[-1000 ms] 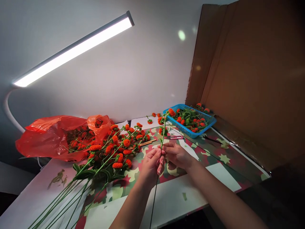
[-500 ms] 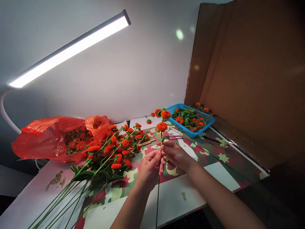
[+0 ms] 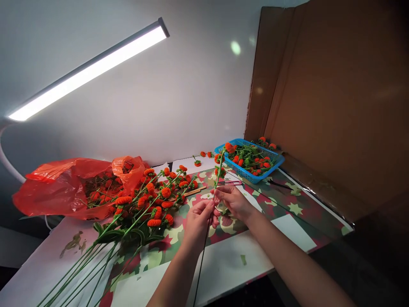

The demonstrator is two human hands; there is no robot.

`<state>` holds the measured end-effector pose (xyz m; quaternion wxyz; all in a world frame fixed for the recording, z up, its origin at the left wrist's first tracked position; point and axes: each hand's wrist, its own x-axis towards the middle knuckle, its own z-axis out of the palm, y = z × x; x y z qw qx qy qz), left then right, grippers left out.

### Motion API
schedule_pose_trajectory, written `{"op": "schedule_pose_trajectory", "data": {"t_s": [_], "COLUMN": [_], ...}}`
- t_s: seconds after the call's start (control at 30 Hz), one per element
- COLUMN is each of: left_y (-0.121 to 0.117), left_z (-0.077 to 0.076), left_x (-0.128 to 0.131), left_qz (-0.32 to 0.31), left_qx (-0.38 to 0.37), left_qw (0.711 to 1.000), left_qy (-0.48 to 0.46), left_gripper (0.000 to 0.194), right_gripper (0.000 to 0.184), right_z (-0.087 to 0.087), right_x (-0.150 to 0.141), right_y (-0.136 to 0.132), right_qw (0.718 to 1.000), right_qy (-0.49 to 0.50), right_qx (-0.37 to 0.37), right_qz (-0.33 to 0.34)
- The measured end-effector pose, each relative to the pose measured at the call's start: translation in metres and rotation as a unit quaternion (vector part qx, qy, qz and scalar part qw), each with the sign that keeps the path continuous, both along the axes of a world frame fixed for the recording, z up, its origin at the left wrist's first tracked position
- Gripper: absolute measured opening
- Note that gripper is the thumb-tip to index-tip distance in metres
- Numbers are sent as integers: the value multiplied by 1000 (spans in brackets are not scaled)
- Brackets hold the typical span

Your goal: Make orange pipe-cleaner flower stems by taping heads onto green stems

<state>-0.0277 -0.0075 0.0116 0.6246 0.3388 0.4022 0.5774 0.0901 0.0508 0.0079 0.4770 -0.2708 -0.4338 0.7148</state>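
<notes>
A stem of orange artificial flowers (image 3: pixel 220 168) stands nearly upright between my hands, with small fuzzy blooms and green bits along its top. Its long, dark, thin lower part slants down to the left, past the table's front edge. My left hand (image 3: pixel 198 219) pinches the stem low, thumb on top. Just above and to the right, my right hand (image 3: pixel 234 202) grips the same stem between thumb and fingers. The fingertips of both hands almost meet, and part of the stem is hidden behind them. A small pale curved strip shows by the right fingers; its kind I cannot make out.
Finished-looking orange flower stems (image 3: pixel 153 200) lie in a pile at left, beside a red plastic bag (image 3: pixel 64 183) holding more. A blue basket (image 3: pixel 262 177) of flower pieces stands at back right. Pink-handled snips (image 3: pixel 234 183) and thin sticks (image 3: pixel 193 192) lie behind my hands. A lamp (image 3: pixel 89 68) hangs above.
The flower stem has turned in my fingers: its blooms now face away to the side and its green stalk shows. Its lower end has swung left. The view has shifted slightly.
</notes>
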Motion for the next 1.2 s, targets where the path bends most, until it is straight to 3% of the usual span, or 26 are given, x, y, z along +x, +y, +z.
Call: {"op": "schedule_pose_trajectory", "data": {"t_s": [0.13,0.23,0.3,0.43,0.53,0.77,0.9,1.07,1.2], "left_y": [0,-1,-1,-1,0,2,2,-1,0], "left_z": [4,5,3,-1,0,-3,-3,0,0], "left_x": [1,2,2,-1,-2,-1,-1,-1,-3], "left_qz": [-41,-68,-69,1,17,-22,-39,11,25], "left_qx": [-60,-67,-37,49,76,47,33,41,58], "left_qw": [992,990,996,991,982,999,998,993,989], "left_qy": [-99,-105,-51,128,170,15,-20,108,134], "left_gripper": [37,38,36,26,23,24,27,24,21], "right_gripper": [27,26,27,26,25,37,30,19,20], "right_z": [-3,-1,1,2,2,0,1,1,-1], "right_x": [-2,0,2,5,5,5,7,7,4], "right_y": [-3,-5,-5,-2,0,-1,0,2,3], "right_qw": [998,997,997,999,997,998,999,989,989], "right_qy": [48,39,13,-47,-74,-31,-28,-62,-70], "right_qx": [7,-11,-24,4,10,-44,18,112,112], "right_qz": [46,71,68,-20,-27,37,33,-70,-74]}}
